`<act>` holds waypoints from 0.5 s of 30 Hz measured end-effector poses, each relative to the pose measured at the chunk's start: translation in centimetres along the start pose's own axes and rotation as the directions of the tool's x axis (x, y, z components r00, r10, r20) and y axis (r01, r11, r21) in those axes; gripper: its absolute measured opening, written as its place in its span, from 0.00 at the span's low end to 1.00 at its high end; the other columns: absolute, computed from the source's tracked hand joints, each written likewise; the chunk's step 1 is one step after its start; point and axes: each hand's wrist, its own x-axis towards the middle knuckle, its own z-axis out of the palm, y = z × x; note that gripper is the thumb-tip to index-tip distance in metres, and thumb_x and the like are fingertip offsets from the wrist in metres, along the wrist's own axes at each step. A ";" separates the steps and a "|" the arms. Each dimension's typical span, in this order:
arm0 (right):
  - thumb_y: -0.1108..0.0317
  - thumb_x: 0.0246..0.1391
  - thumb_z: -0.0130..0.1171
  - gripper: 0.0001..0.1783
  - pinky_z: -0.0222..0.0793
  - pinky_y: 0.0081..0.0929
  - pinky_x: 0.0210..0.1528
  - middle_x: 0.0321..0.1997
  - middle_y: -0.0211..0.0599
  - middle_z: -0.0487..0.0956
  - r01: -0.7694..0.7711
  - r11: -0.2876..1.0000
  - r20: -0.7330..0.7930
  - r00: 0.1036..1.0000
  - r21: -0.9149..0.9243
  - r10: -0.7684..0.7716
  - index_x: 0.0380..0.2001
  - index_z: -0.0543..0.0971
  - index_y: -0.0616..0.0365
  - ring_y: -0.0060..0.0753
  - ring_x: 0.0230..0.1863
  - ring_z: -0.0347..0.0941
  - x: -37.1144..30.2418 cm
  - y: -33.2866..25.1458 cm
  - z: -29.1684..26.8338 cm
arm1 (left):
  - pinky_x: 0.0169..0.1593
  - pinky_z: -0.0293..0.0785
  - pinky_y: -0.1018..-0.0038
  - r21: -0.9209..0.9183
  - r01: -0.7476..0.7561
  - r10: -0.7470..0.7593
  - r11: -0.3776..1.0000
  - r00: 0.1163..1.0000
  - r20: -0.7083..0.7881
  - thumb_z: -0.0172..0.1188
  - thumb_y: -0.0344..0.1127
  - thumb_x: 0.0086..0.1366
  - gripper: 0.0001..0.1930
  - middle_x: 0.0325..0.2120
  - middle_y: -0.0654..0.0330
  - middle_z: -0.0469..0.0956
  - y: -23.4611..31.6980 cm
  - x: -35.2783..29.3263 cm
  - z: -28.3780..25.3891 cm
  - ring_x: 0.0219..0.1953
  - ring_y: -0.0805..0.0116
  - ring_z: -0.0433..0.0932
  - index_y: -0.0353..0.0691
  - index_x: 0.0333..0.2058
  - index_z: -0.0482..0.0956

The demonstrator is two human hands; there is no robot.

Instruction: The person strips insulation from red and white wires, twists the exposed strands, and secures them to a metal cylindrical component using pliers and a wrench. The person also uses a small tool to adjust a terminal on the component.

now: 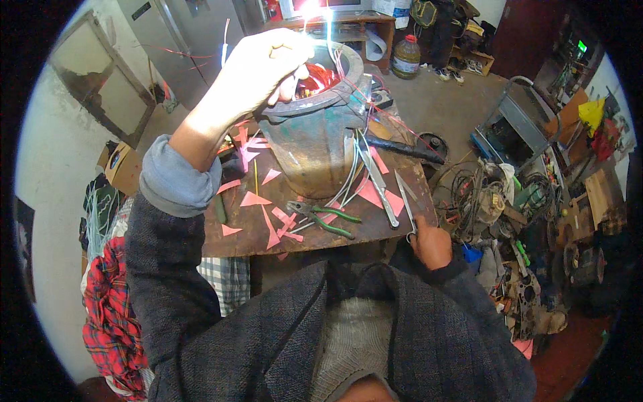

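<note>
A round, grimy motor housing [305,144] stands on the table, with red copper windings [317,82] visible inside its open top. My left hand [264,70] is raised over its left rim, fingers curled together; what they pinch, if anything, is hidden. Thin wires [338,63] rise from the windings beside it. Low at the table's right edge, my right hand [432,242] is closed on a pair of scissors [406,201], their blades pointing away from me and apart. A long metal blade [383,191] lies just left of them. Green-handled pliers [326,218] rest in front of the housing.
Pink scraps [254,199] are scattered over the brown table [258,238]. A black-handled tool [405,149] juts past its right edge. Cables and metal parts [495,201] are heaped on the floor at right, near a grey cart [512,127]. A bright light glares at the top.
</note>
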 end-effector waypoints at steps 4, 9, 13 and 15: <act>0.60 0.49 0.68 0.22 0.76 0.52 0.35 0.27 0.57 0.82 -0.033 0.999 0.124 0.992 0.011 0.031 0.43 0.77 0.63 0.59 0.35 0.82 -0.8 -0.3 -3.6 | 0.21 0.66 0.83 -0.172 0.043 -0.042 0.984 0.999 0.009 0.59 0.37 0.73 0.11 0.25 0.62 0.81 -2.0 0.7 -0.4 0.18 0.81 0.73 0.34 0.42 0.82; 0.53 0.46 0.73 0.26 0.77 0.48 0.40 0.31 0.55 0.83 0.003 0.938 0.340 0.932 0.346 -0.128 0.39 0.81 0.65 0.58 0.36 0.82 -1.2 -1.6 -14.4 | 0.24 0.69 0.81 -0.250 0.069 -0.062 0.966 0.997 0.036 0.59 0.35 0.71 0.09 0.29 0.62 0.81 -3.3 0.5 -1.4 0.21 0.79 0.73 0.34 0.41 0.81; 0.52 0.47 0.75 0.32 0.77 0.44 0.39 0.33 0.51 0.83 0.223 0.800 0.204 0.897 0.557 -0.392 0.48 0.76 0.63 0.54 0.35 0.82 -0.8 -6.8 -19.7 | 0.26 0.71 0.80 -0.315 0.092 -0.096 0.945 0.995 0.003 0.60 0.35 0.71 0.10 0.29 0.62 0.81 -3.5 -0.2 -1.1 0.22 0.78 0.74 0.34 0.43 0.80; 0.53 0.47 0.75 0.35 0.77 0.43 0.39 0.35 0.49 0.83 0.364 0.732 -0.010 0.899 0.576 -0.439 0.51 0.74 0.63 0.54 0.35 0.82 0.9 -9.6 -20.3 | 0.26 0.72 0.80 -0.387 0.084 -0.098 0.918 0.995 -0.017 0.60 0.34 0.71 0.10 0.29 0.61 0.81 -3.4 -0.6 -0.7 0.22 0.77 0.74 0.34 0.44 0.80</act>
